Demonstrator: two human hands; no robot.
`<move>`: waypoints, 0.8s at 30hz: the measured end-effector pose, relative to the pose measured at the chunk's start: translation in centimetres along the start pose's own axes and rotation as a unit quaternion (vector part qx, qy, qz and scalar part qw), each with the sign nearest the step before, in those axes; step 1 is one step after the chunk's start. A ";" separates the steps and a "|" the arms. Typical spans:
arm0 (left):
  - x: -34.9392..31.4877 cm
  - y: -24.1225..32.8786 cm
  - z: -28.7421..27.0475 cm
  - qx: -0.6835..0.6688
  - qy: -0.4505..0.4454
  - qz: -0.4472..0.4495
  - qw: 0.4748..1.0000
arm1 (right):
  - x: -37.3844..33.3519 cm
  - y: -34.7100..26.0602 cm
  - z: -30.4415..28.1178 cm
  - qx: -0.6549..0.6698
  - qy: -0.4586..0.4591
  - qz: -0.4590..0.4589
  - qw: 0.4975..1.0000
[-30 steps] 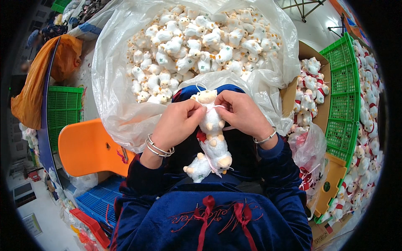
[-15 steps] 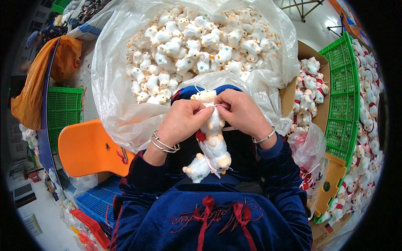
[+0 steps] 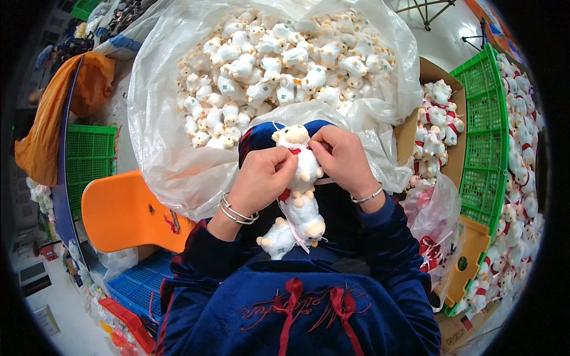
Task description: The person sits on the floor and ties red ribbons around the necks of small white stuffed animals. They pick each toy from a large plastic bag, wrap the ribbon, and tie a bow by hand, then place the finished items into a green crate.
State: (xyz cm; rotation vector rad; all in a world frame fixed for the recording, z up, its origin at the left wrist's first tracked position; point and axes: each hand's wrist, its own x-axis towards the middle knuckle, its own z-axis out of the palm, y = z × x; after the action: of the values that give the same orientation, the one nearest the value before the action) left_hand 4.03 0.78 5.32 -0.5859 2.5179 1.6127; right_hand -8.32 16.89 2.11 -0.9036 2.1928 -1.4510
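A small white plush animal [image 3: 307, 167] with a cream muzzle lies face up between my hands, over my lap. A red scarf [image 3: 295, 151] shows at its neck. My left hand [image 3: 266, 175] pinches one side of this scarf, thumb against finger. On the other side of the neck, my right hand [image 3: 341, 157] is closed in a pinch at the scarf; its fingers partly hide what they grip. Just below, a second plush animal [image 3: 307, 219] rests on my lap with a thin pink ribbon [image 3: 298, 236] along it. Beside that lies a third plush animal [image 3: 276, 238].
Ahead, a large clear plastic bag [image 3: 160, 148] holds a heap of white plush animals [image 3: 261, 65]. At right stand a cardboard box [image 3: 456, 118] of scarfed plush, a green crate [image 3: 480, 148] and a plastic bag [image 3: 436, 207] with red pieces. An orange chair [image 3: 119, 210] is at left.
The plush animal's face has tipped up into view, and the red scarf now shows at its neck. My left hand has shifted slightly down and right; both hands stay pinched at the neck.
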 end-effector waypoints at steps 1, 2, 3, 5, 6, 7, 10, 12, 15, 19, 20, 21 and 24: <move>0.0 -0.1 0.1 0.004 0.016 0.039 0.999 | -0.2 0.0 0.1 0.013 -0.013 0.011 1.000; 0.0 -0.2 0.3 0.008 0.033 0.079 0.996 | -0.3 0.1 0.2 0.027 -0.026 0.022 0.999; 0.2 -0.2 0.4 0.012 0.051 0.120 0.991 | -0.3 0.1 0.2 0.039 -0.039 0.030 0.998; 0.7 0.2 0.7 0.040 0.045 0.139 0.989 | -0.5 0.1 0.8 -0.012 -0.030 -0.008 0.999; 0.9 0.3 0.8 0.054 0.042 0.147 0.987 | -0.6 0.1 1.1 -0.037 -0.026 -0.027 0.999; 1.0 0.4 0.9 0.062 0.043 0.141 0.987 | -0.7 0.1 1.4 -0.046 -0.023 -0.029 0.998; 1.1 -0.2 1.2 0.043 0.046 0.128 0.990 | -1.0 0.0 1.7 -0.068 -0.015 -0.034 0.997; 1.0 -1.6 1.4 -0.030 0.050 0.128 0.990 | -1.3 -0.1 1.6 -0.054 -0.014 -0.041 0.998; 0.5 -2.3 1.2 -0.145 0.020 0.069 0.987 | -1.7 -0.8 1.0 -0.036 -0.016 -0.035 0.999; -0.6 -4.0 0.4 -0.245 -0.008 0.075 0.967 | -1.9 -1.5 1.1 -0.020 -0.008 -0.068 0.997; -0.9 -4.5 0.3 -0.261 -0.009 0.075 0.962 | -1.9 -1.8 1.2 -0.020 -0.005 -0.077 0.997; -1.1 -4.7 0.3 -0.270 -0.005 0.071 0.960 | -1.9 -2.1 1.4 -0.021 -0.004 -0.087 0.996; -1.6 -4.8 0.1 -0.289 0.005 0.065 0.955 | -1.5 -2.4 1.7 -0.028 -0.027 -0.106 0.994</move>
State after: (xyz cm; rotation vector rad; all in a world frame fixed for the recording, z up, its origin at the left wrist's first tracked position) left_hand 7.23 -0.51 1.64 -0.4744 2.1038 2.4175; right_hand -5.40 16.10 3.53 -1.2139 2.1603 -1.4444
